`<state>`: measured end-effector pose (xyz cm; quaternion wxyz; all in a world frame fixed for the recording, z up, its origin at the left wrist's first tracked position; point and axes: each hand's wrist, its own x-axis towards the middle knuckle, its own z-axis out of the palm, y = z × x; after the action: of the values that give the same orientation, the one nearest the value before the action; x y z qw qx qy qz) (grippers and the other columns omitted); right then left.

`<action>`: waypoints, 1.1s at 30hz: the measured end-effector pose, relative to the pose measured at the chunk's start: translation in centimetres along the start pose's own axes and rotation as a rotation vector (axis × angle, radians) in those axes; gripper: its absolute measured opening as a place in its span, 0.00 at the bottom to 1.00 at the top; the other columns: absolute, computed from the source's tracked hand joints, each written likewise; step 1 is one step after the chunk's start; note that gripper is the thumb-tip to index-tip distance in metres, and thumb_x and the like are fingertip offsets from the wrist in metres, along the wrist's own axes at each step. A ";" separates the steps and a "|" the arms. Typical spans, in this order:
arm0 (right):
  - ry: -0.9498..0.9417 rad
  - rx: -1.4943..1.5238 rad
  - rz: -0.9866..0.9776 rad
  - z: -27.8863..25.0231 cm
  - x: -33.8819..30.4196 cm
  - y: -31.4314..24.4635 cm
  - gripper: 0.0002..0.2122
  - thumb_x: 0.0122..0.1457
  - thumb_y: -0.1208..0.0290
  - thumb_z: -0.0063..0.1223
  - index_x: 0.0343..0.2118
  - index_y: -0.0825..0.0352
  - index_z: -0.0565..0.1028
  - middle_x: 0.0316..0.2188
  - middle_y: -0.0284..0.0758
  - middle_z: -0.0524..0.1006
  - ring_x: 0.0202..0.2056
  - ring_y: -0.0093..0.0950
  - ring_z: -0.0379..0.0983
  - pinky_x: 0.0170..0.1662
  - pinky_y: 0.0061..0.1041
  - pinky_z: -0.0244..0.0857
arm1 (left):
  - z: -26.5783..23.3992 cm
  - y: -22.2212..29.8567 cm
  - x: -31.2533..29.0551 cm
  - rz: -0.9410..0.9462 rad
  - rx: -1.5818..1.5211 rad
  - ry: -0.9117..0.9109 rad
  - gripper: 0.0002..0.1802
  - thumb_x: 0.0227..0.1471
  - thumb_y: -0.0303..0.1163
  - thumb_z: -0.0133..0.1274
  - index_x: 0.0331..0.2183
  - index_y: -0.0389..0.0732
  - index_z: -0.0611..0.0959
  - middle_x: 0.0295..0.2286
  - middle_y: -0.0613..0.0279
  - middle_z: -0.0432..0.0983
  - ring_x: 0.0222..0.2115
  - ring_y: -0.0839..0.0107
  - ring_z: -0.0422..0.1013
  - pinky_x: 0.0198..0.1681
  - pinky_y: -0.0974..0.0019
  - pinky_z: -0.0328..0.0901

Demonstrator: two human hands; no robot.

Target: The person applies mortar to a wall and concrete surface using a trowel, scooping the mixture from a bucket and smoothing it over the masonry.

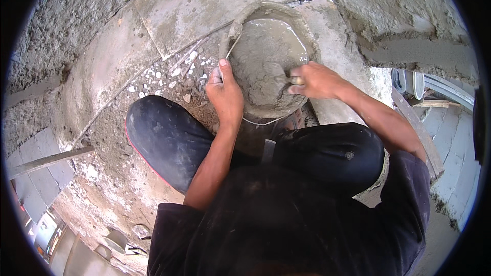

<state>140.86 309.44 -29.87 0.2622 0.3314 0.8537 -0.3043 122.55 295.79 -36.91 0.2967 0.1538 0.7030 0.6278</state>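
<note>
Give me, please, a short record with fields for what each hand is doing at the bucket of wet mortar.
Left hand: grips the near-left rim of the bucket.
Right hand: closed on a tool handle, its working end buried in the mortar.
Mortar: grey, wet, with a pool of water at the far side.
Posture: squatting, knees either side of the bucket.
Ground: rough concrete, with small white chips.
</note>
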 end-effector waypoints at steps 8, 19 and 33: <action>0.209 -0.135 0.101 1.8 -4.4 3.3 0.18 0.59 0.56 0.54 0.42 0.68 0.75 0.23 0.47 0.78 0.34 0.48 0.76 0.40 0.45 0.68 | -0.1 0.6 0.4 -0.089 -0.068 0.069 0.22 0.66 0.42 0.46 0.31 0.31 0.80 0.24 0.71 0.70 0.28 0.81 0.60 0.31 0.70 0.58; -0.059 0.956 -0.133 -4.8 -5.4 4.9 0.12 0.60 0.61 0.58 0.35 0.66 0.77 0.21 0.35 0.78 0.19 0.24 0.75 0.20 0.26 0.68 | -1.6 0.7 0.9 -0.158 0.030 0.135 0.24 0.66 0.43 0.46 0.39 0.28 0.81 0.30 0.67 0.74 0.31 0.78 0.64 0.36 0.70 0.61; 1.004 0.731 0.497 3.2 -12.1 16.5 0.22 0.61 0.55 0.54 0.50 0.68 0.75 0.20 0.38 0.73 0.23 0.28 0.71 0.31 0.33 0.68 | -0.4 1.8 1.3 -0.184 0.006 0.131 0.26 0.65 0.44 0.47 0.43 0.25 0.80 0.35 0.63 0.76 0.35 0.76 0.66 0.41 0.69 0.62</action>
<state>161.37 312.19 -29.89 -0.2338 0.6873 0.6123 -0.3133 121.02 296.57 -35.40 0.3058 0.0481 0.7340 0.6046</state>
